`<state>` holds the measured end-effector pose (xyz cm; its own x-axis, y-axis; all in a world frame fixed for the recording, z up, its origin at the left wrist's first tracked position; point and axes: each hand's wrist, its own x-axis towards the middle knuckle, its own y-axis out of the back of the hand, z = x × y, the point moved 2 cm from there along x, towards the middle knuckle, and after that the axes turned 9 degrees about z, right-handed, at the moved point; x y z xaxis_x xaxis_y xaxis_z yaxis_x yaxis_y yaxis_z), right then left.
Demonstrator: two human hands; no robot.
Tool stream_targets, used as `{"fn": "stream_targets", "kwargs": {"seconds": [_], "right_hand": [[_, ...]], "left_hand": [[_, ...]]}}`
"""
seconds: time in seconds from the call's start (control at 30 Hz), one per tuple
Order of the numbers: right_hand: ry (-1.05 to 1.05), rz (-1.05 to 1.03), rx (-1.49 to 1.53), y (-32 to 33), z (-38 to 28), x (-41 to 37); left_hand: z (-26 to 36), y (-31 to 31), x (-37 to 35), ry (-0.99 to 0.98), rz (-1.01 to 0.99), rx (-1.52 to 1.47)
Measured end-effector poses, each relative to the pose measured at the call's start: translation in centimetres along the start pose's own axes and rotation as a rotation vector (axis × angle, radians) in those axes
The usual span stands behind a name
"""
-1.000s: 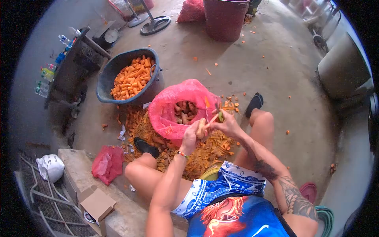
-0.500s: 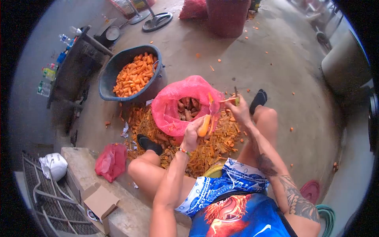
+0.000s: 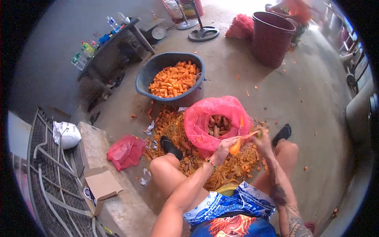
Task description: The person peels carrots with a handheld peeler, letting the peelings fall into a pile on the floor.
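Note:
My left hand (image 3: 224, 151) is closed around an orange carrot (image 3: 235, 146) just in front of the pink mesh sack (image 3: 193, 126). To its right, my right hand (image 3: 263, 143) is closed on a small greenish tool (image 3: 259, 134), blurred by motion, with an orange strip by it. Unpeeled carrots (image 3: 219, 125) lie inside the open sack. Around and below it spreads a heap of orange peelings (image 3: 213, 173). Beyond the sack, at the upper left, a blue-grey tub (image 3: 143, 87) holds many peeled carrots (image 3: 173, 81).
A dark red bin (image 3: 272, 43) stands at the back beside a red sack (image 3: 240, 27), and a blurred person (image 3: 294, 10) is behind. On the left are a cardboard box (image 3: 103, 185), a pink bag (image 3: 126, 152), a metal rack (image 3: 51, 173) and a table with bottles (image 3: 87, 49).
The view has turned, so the tub, sack and bin appear farther right and lower. Both hands still hold their items, and my right hand has come nearer the carrot.

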<state>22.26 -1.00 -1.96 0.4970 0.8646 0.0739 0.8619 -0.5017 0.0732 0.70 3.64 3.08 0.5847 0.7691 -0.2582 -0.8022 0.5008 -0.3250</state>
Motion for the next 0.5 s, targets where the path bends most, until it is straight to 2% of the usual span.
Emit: {"fn": "stream_targets", "kwargs": {"seconds": [0.1, 0.13, 0.23, 0.27, 0.3, 0.33, 0.37, 0.4, 0.43, 0.5], "right_hand": [[-0.04, 0.108, 0.029, 1.2, -0.7, 0.6], [0.176, 0.008, -0.204, 0.5, -1.9, -0.5], [0.344, -0.107, -0.285, 0.0, -2.3, -1.0], [0.132, -0.054, -0.197, 1.3, 1.6, 0.7], [0.119, -0.015, -0.197, 1.6, 2.5, 1.1], [0.108, 0.036, -0.205, 2.0, 2.7, 1.3], [0.226, 0.007, -0.241, 1.7, 0.3, 0.5], [0.345, -0.016, -0.274, 1.4, -2.3, -0.4], [0.583, -0.148, -0.345, 0.1, -7.0, -1.9], [0.237, -0.162, -0.401, 0.0, -4.8, -2.0]], "left_hand": [[-0.7, 0.7, 0.5, 0.06, 0.089, -0.078], [-0.9, 0.9, 0.5, 0.07, 0.1, -0.09], [-0.6, 0.0, 0.1, 0.07, 0.05, -0.045], [-1.1, 0.2, 0.3, 0.03, 0.056, -0.038], [-1.6, 0.4, 0.6, -0.009, 0.062, -0.03], [-0.5, 0.2, -0.1, 0.074, 0.091, -0.091], [0.2, 0.2, -0.3, 0.16, 0.112, -0.142], [-0.9, 0.7, 0.3, 0.14, 0.098, -0.137], [-2.2, 1.1, 0.9, 0.116, 0.091, -0.138], [-0.6, 0.1, 0.3, 0.081, 0.025, -0.049]]}}
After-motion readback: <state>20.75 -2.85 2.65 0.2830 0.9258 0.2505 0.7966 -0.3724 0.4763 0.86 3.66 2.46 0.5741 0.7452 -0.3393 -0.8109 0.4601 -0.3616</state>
